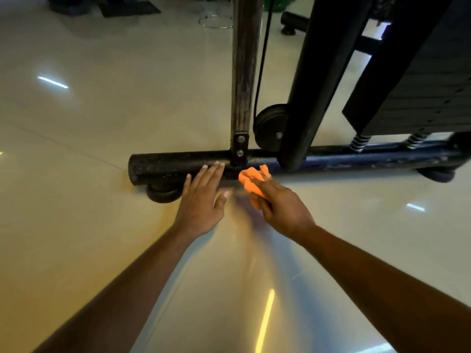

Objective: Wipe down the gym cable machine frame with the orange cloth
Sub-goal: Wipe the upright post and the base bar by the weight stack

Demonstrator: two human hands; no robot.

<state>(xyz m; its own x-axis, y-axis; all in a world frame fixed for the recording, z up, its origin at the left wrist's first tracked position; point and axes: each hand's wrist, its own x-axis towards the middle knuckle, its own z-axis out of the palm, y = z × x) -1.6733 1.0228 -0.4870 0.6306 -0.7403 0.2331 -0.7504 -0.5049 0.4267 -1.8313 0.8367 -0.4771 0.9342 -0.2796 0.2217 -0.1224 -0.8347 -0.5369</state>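
Observation:
The cable machine's dark round base bar (178,164) lies across the floor, with a worn upright post (243,72) bolted to it and a black pulley (270,129) with its cable beside the post. My right hand (277,202) grips the bunched orange cloth (251,180) against the bar's front, just right of the post's bracket. My left hand (204,197) is spread flat, its straight fingertips touching the bar left of the bracket.
A thick black slanted column (321,80) and the weight stack (420,80) on two springs rise at the right. Rubber feet (163,193) sit under the bar's ends. Glossy pale tile floor spreads to the left and toward me. Dark equipment stands at the far top.

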